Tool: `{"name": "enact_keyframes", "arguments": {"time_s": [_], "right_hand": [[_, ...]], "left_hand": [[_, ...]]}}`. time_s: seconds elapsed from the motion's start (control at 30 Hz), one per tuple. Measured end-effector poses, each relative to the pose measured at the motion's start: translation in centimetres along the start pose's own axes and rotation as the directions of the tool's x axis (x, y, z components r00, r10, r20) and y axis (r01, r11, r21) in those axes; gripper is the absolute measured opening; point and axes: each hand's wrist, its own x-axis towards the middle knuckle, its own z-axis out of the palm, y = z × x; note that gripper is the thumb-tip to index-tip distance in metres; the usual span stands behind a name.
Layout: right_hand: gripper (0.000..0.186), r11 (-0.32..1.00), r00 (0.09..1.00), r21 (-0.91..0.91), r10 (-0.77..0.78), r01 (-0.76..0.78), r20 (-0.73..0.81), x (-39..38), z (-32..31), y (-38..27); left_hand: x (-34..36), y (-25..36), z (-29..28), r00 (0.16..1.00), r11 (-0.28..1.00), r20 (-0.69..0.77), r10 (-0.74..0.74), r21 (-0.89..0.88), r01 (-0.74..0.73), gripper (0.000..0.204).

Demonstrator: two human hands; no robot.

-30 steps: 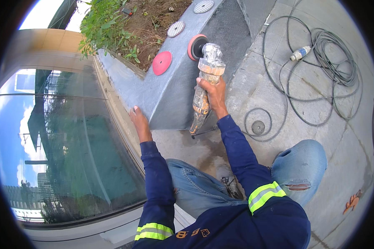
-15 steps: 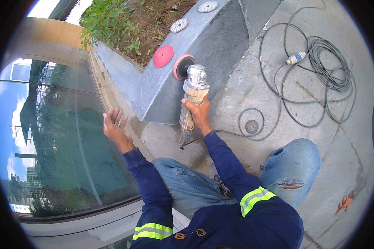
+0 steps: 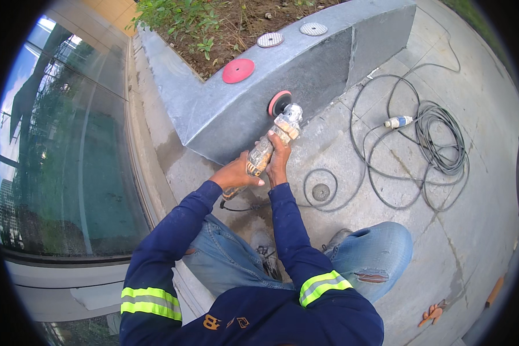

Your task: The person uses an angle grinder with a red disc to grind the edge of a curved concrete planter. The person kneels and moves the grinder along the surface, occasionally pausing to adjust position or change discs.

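Both my hands are wrapped round a dusty angle grinder (image 3: 260, 157) with an orange and grey body. My left hand (image 3: 234, 173) grips its rear end, by the cord. Farther forward, my right hand (image 3: 278, 157) holds the body behind the metal head. The round backing pad (image 3: 279, 104), black with a pinkish-red rim, faces the side of the grey stone planter wall (image 3: 236, 127); whether it touches cannot be made out. Along the wall's top lie a red disc (image 3: 238, 71) and two pale polishing pads (image 3: 270, 40) with a dotted pattern.
A coiled grey cable (image 3: 444, 138) with a blue and white connector (image 3: 398, 121) lies on the paved floor at right. Close by is a small round disc (image 3: 320, 192). Glass panels (image 3: 69, 173) stand at left. Orange-handled pliers (image 3: 432, 313) lie at lower right. Plants (image 3: 173, 23) grow behind the wall.
My left hand has come from the open air at left onto the grinder's rear. The grinder's pad has moved from near the wall's top edge to its side face. The view has shifted.
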Motion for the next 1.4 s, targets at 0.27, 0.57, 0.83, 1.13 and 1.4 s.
{"name": "enact_keyframes", "arguments": {"time_s": [0.27, 0.57, 0.83, 1.13, 1.4], "right_hand": [[0.037, 0.996, 0.996, 0.051, -0.081, 0.079, 0.042, -2.5, 5.7, 1.2], [0.042, 0.999, 0.999, -0.033, 0.011, -0.012, -0.047, 0.7, -0.7, 1.0], [0.044, 0.993, 0.99, -0.12, 0.027, -0.01, 0.141, -4.1, 2.9, 2.2], [0.044, 0.997, 0.998, 0.072, 0.035, -0.038, 0.045, -2.6, 1.1, 5.3], [0.041, 0.993, 0.997, -0.098, 0.074, -0.071, 0.025, -9.3, 1.8, 8.2]], "left_hand": [[-3.4, -5.5, -3.3, 0.994, 0.934, 0.097, 0.05, -0.356, -0.012, 0.101], [-2.3, -5.9, 2.7, 0.979, 0.996, -0.182, 0.09, 0.045, -0.083, 0.076], [-4.5, -10.6, 4.7, 0.935, 0.998, -0.356, -0.009, -0.059, -0.013, 0.055], [-4.6, -11.5, 3.0, 0.94, 0.991, -0.338, -0.034, 0.108, 0.074, 0.058], [-10.1, -17.0, 7.4, 0.922, 0.969, -0.3, -0.244, -0.106, 0.222, 0.064]]}}
